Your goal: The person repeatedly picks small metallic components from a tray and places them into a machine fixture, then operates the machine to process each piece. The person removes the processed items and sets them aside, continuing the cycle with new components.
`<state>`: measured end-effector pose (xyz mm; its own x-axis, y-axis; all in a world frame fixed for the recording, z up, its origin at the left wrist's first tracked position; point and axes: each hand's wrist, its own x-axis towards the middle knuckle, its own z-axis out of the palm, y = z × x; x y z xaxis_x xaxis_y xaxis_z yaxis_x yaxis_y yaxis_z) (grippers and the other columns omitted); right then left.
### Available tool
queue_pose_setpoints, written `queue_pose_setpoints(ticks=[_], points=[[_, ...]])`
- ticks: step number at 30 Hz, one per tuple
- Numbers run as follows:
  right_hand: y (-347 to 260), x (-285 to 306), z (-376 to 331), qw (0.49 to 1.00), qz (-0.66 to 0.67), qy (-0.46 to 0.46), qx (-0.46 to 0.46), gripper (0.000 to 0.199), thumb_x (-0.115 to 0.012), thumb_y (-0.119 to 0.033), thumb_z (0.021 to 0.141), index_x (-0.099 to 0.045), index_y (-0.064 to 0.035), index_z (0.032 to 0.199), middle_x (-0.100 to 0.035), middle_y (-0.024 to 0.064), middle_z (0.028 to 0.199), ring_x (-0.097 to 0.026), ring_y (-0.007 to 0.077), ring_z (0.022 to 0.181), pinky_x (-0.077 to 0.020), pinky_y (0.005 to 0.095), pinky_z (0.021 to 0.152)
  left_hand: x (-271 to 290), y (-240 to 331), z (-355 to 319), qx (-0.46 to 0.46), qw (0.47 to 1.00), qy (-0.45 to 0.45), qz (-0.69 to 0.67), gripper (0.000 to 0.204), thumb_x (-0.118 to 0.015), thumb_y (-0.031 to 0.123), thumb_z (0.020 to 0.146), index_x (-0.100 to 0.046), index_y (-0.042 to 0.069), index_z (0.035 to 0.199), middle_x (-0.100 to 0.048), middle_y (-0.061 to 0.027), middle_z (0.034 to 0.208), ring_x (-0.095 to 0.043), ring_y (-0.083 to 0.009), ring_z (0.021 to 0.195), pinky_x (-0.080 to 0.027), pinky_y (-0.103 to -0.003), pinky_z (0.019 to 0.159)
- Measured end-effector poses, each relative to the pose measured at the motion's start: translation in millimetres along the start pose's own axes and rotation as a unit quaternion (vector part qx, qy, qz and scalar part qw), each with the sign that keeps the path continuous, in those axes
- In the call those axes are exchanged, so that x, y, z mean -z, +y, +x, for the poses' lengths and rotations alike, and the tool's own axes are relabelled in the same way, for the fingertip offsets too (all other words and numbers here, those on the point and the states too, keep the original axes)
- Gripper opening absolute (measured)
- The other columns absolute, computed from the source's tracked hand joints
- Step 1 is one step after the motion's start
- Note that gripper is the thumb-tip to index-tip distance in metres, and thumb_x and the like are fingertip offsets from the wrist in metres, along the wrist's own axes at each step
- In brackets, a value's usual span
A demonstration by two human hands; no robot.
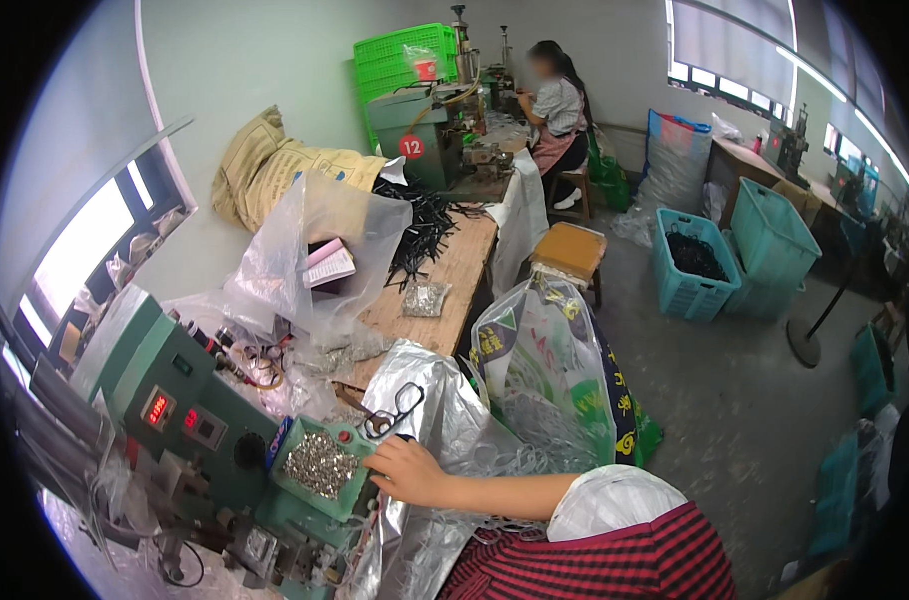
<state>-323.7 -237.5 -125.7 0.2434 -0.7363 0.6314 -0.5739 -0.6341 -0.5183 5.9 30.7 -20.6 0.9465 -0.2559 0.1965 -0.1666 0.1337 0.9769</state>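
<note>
My right hand reaches in from the right, fingers drawn together and curled at the edge of a green plastic tray. Whatever those fingers may hold is too small or hidden to make out. Small shiny metal parts fill the tray. Just beyond the hand, a black eyeglass frame lies over silver foil sheeting, its lower end close to the knuckles. A green bench machine with red digits stands left of the tray. My left hand is out of sight.
Past the tray, a wooden bench bears a small bag of parts, black strips and a woven sack. A large plastic bag and a stool stand beside it. A person sits farther off, near blue crates.
</note>
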Motion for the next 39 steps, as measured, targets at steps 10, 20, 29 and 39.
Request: queue_pose_setpoints(ticks=[10, 20, 29, 39], points=[[-22.8, -23.9, 39.5, 0.994, -0.074, -0.036, 0.073, 0.023, -0.076, -0.011, 0.074, -0.072, -0.0057, 0.096, -0.067, 0.011, 0.091, -0.06, 0.0337, 0.091, -0.046, 0.0463, 0.079, -87.8, -0.3, -33.3, -0.551, 0.769, -0.314, 0.073, 0.014, -0.065, 0.001, 0.084, -0.067, -0.001, 0.097, -0.072, -0.025, 0.11, -0.071, -0.0323, 0.092, -0.056, -0.036, 0.073], [-49.7, -53.3, 77.3, 0.996, -0.03, -0.03, 0.084, 0.01, -0.075, -0.009, 0.078, -0.066, -0.0059, 0.08, -0.066, 0.0098, 0.085, -0.06, 0.0327, 0.083, -0.0475, 0.0435, 0.076, -124.3, 0.3, -21.3, -0.617, 0.708, -0.327, 0.111, 0.02, -0.069, -0.006, 0.072, -0.065, -0.001, 0.091, -0.073, -0.0149, 0.108, -0.071, -0.031, 0.083, -0.061, -0.041, 0.08], [-19.8, -62.8, 98.7, 0.988, 0.123, -0.053, -0.079, 0.011, -0.069, -0.012, 0.089, -0.07, -0.002, 0.093, -0.07, 0.0139, 0.092, -0.066, 0.0299, 0.084, -0.0508, 0.0372, 0.078, -130.0, 2.9, -17.0, -0.585, 0.729, -0.335, 0.12, 0.023, -0.072, -0.001, 0.07, -0.067, 0.003, 0.093, -0.073, -0.012, 0.108, -0.068, -0.0266, 0.076, -0.059, -0.036, 0.074], [-13.3, -56.9, 74.9, 0.922, 0.337, -0.078, -0.173, 0.013, -0.065, -0.011, 0.098, -0.068, 0.001, 0.103, -0.066, -0.0006, 0.091, -0.058, 0.006, 0.083, -0.0461, 0.0215, 0.077, -116.3, 10.9, -25.1, -0.502, 0.775, -0.371, 0.102, 0.025, -0.066, 0.0, 0.077, -0.068, 0.001, 0.102, -0.072, -0.0114, 0.114, -0.063, -0.0255, 0.074, -0.057, -0.037, 0.075]])
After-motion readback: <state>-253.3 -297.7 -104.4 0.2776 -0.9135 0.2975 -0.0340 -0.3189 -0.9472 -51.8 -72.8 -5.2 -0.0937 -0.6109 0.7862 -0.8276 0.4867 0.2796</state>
